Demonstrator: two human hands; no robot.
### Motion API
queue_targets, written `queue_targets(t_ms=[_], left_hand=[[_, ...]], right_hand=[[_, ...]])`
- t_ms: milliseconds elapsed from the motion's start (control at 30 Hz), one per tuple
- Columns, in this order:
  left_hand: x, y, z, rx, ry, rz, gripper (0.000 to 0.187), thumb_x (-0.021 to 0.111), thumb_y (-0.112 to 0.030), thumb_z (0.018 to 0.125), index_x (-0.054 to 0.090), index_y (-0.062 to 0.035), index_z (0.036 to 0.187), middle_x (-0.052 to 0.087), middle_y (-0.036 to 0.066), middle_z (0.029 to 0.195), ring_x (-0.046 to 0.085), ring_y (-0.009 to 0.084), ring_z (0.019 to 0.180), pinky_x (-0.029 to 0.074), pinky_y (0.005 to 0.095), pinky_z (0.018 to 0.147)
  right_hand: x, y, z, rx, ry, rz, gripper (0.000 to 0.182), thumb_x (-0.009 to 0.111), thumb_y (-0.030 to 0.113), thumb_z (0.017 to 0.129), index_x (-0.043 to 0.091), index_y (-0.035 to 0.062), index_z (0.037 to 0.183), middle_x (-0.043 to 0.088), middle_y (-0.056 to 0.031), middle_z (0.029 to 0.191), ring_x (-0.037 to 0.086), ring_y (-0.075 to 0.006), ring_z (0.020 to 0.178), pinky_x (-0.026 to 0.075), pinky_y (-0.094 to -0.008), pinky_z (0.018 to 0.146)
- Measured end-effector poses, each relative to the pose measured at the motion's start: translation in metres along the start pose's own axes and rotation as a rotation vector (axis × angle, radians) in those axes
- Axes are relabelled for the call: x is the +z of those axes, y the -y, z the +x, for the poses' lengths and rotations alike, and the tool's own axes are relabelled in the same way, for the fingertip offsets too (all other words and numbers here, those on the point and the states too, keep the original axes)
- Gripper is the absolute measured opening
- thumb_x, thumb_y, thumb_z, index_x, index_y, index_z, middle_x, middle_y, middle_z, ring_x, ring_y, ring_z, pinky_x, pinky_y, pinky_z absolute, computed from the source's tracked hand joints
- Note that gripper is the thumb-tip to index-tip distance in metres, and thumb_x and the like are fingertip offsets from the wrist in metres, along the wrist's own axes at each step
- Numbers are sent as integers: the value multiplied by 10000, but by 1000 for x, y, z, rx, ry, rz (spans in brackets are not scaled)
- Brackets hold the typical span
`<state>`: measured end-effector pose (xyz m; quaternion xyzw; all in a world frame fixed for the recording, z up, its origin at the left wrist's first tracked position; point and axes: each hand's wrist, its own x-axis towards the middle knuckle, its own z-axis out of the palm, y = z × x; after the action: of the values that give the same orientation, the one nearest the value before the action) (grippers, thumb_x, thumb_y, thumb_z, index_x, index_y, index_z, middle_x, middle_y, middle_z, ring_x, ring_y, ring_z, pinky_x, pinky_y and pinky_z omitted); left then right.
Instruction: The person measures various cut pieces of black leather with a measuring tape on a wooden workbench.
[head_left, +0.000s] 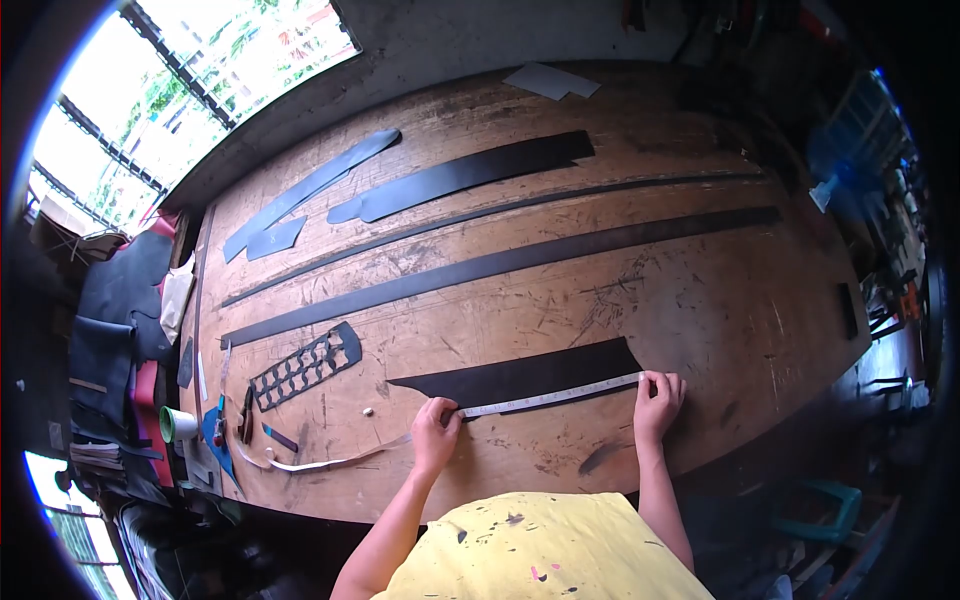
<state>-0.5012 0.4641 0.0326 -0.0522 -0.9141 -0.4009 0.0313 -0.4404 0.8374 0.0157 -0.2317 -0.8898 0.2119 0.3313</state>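
Note:
A white measuring tape is stretched along the near edge of a black leather piece lying flat on the wooden table. My left hand pinches the tape by the piece's left part. At the piece's right end, my right hand pinches the tape, fingers closed. From my left hand the loose tape trails leftward over the table in a curve. What lies under my fingertips is hidden.
Two long dark strips, one being a wide strip, cross the wooden table. Behind them lie cut leather pieces. A perforated black panel, a small dark bar and a green-white cup are at the left.

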Motion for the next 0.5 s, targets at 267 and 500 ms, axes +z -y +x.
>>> queue_targets(t_ms=[267,500], left_hand=[[-1,-3,0,-33,11,-25,145,753,-58,817,641,-29,903,637,119,820,637,278,738,510,367,681],[-1,-2,0,-26,13,-32,146,752,-61,818,641,-29,906,639,123,817,644,290,745,513,371,682]], right_hand=[[-2,2,1,-1,0,12,87,743,66,828,657,72,843,584,-82,852,550,-318,851,464,-447,781],[-4,5,2,-5,1,7,81,740,78,838,661,68,846,578,-84,848,544,-316,840,462,-446,778]])
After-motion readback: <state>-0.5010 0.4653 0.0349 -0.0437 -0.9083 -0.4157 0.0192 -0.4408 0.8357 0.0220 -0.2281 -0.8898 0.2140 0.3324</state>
